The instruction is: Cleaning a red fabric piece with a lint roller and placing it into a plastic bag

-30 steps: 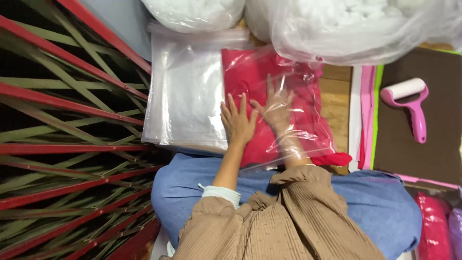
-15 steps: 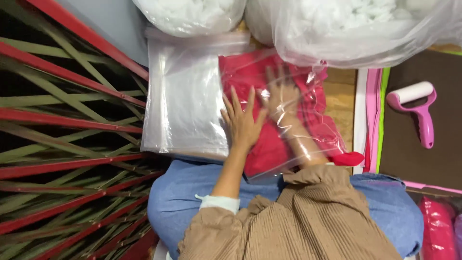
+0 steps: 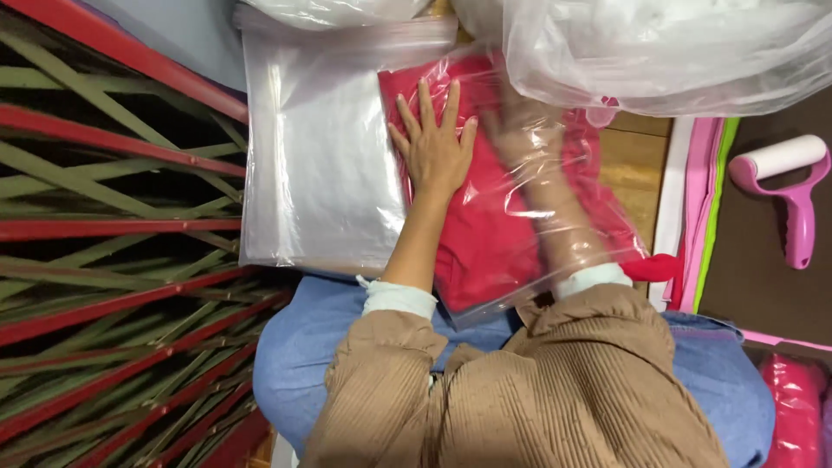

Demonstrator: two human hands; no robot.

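A folded red cloth (image 3: 485, 251) lies inside a clear plastic bag (image 3: 598, 234) on top of a stack of clear bags (image 3: 321, 165). My left hand (image 3: 433, 143) rests flat on the outside of the bag, fingers spread, pressing on the red cloth. My right hand (image 3: 520, 130) is pushed deep inside the bag, seen through the plastic, lying flat on the cloth beside the left hand. My right forearm fills the bag's mouth near my lap.
Large clear bags of white stuffing (image 3: 676, 43) hang over the far edge. A pink lint roller (image 3: 789, 186) lies on a brown mat at the right. Red and green slats (image 3: 104, 260) run along the left. Pink packed bags (image 3: 793, 407) sit at lower right.
Both hands have slid farther along the red cloth, away from me, and my right arm now reaches deeper into the bag.
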